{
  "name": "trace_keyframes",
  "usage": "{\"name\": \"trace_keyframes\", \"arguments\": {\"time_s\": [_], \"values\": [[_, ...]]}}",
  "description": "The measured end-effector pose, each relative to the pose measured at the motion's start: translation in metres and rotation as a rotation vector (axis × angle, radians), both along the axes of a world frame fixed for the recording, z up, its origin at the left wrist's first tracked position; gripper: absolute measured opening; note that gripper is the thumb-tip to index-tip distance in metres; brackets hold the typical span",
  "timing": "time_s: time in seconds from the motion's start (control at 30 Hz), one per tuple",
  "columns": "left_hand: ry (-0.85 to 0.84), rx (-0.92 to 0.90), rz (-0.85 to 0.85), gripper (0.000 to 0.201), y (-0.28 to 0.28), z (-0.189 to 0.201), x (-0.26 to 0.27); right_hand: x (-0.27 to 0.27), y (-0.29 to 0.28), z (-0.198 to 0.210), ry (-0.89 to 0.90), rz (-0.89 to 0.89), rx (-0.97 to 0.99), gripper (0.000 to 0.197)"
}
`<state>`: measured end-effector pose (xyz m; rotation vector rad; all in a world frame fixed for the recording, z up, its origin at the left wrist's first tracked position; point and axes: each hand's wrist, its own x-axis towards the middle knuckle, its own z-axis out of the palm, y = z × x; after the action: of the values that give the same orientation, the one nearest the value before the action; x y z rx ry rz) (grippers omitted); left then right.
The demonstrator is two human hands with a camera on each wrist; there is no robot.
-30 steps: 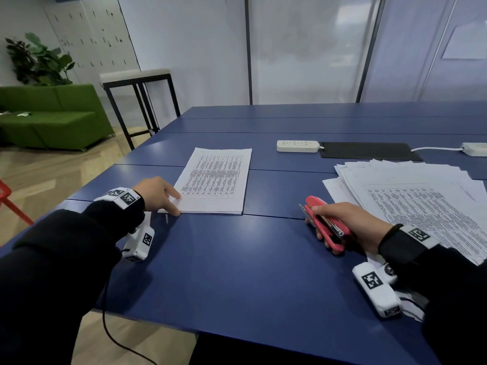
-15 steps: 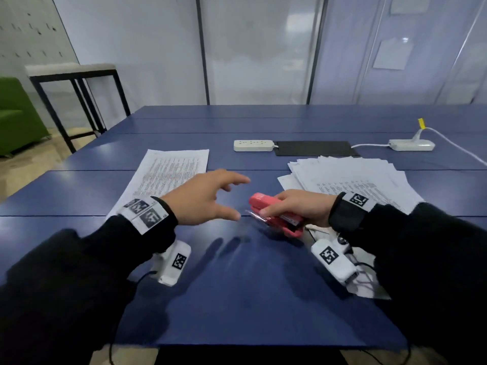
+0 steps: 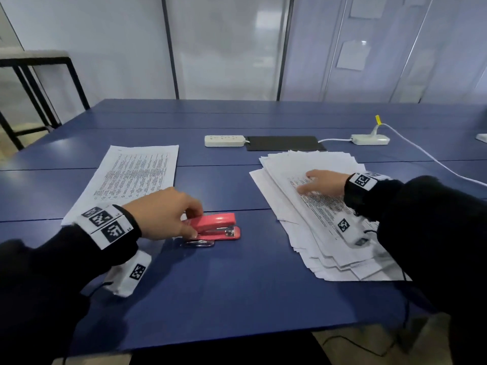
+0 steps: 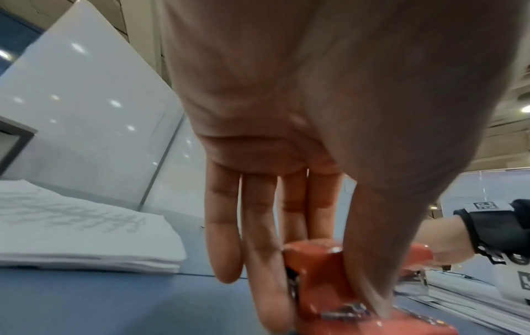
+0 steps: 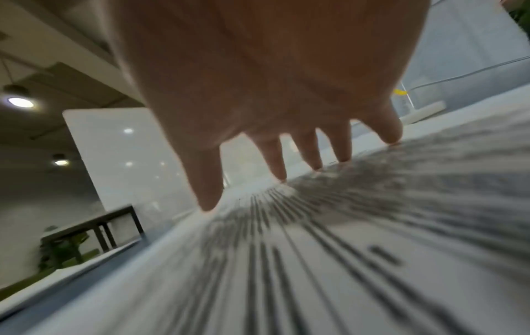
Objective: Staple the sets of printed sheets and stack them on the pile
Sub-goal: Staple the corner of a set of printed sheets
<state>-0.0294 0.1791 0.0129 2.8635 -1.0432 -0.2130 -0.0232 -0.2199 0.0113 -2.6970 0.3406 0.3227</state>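
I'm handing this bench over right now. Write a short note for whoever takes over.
Left hand pinches the red metal stapler, which rests on the blue table.
Right hand, fingers spread, rests on the loose fanned heap of printed sheets at right.
Done: a neat pile of printed sheets lies at left.
Left: take a set from the heap, staple it, stack it.

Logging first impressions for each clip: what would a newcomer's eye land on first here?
Most likely the red stapler near the middle of the blue table, pinched at its rear end by the left hand. Next, the loose fanned heap of printed sheets on the right, where the right hand lies with spread fingers. A neater stack of sheets sits at the left.
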Motion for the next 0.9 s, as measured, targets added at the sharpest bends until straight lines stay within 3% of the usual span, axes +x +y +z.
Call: {"name": "trace_keyframes", "arguments": {"time_s": [0.07, 0.23, 0.3, 0.33, 0.43, 0.53, 0.67, 0.77, 0.83, 0.9], "values": [[0.039, 0.015, 0.018, 0.03, 0.011, 0.0, -0.003, -0.006, 0.005, -0.004, 0.036, 0.131, -0.018, 0.078], [0.083, 0.039, -0.008, 0.031, 0.021, 0.002, -0.021, -0.041, 0.061, 0.007, 0.052, 0.577, 0.009, 0.039], [0.055, 0.13, -0.021, 0.018, 0.027, 0.004, -0.027, -0.049, 0.084, 0.004, 0.035, 0.705, 0.006, 0.044], [0.044, 0.181, -0.01, 0.022, 0.031, 0.007, -0.03, -0.053, 0.093, 0.002, 0.019, 0.747, -0.015, 0.052], [0.006, 0.327, 0.051, 0.023, 0.045, 0.022, -0.036, -0.056, 0.111, -0.009, 0.007, 0.785, -0.191, 0.079], [-0.016, 0.331, 0.122, 0.02, 0.06, 0.042, -0.037, -0.061, 0.118, -0.008, 0.089, 0.874, -0.11, 0.081], [-0.054, 0.148, 0.194, 0.025, 0.068, 0.056, -0.033, -0.065, 0.126, -0.003, 0.065, 0.91, 0.079, 0.066], [-0.072, 0.035, 0.174, 0.026, 0.053, 0.048, -0.031, -0.056, 0.13, -0.01, -0.066, 0.764, 0.002, 0.083], [-0.074, -0.011, 0.14, 0.026, 0.036, 0.039, -0.029, -0.05, 0.128, -0.012, -0.015, 0.694, -0.067, 0.101], [-0.077, -0.047, 0.106, 0.025, 0.017, 0.03, -0.025, -0.049, 0.124, -0.013, 0.04, 0.673, -0.043, 0.106]]}}
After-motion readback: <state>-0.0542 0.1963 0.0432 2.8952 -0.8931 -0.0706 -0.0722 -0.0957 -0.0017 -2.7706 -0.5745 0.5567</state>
